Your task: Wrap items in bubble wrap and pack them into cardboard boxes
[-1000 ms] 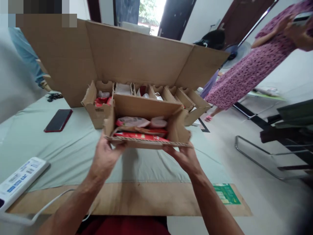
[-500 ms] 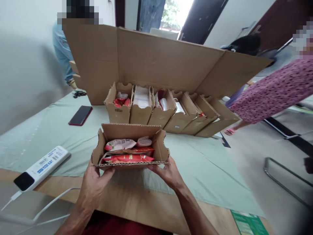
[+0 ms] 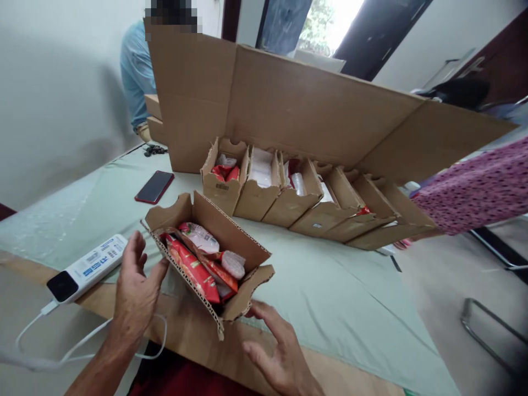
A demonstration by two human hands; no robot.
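An open cardboard box (image 3: 251, 225) stands turned at an angle on the cloth near the table's front edge. Inside lie red food packets (image 3: 192, 267), a white-and-pink packet (image 3: 200, 237) and a small clear-wrapped bundle (image 3: 233, 265). My left hand (image 3: 138, 286) is open at the box's left side, its thumb by the cardboard edge and its fingers apart. By the near right corner my right hand (image 3: 276, 346) is also open, thumb and fingers spread, fingertips close to the box; whether they touch it I cannot tell.
Several narrow cardboard boxes (image 3: 299, 212) with goods stand in a row before a tall cardboard screen (image 3: 301, 99). A phone (image 3: 154, 187) and a white power bank (image 3: 88, 269) with a cable (image 3: 88, 336) lie left. Two people are beyond the table, one in pink patterned clothing (image 3: 478, 187).
The box has turned clockwise, its right end swinging towards me. Both hands have loosened from its sides and opened. The camera view has shifted left.
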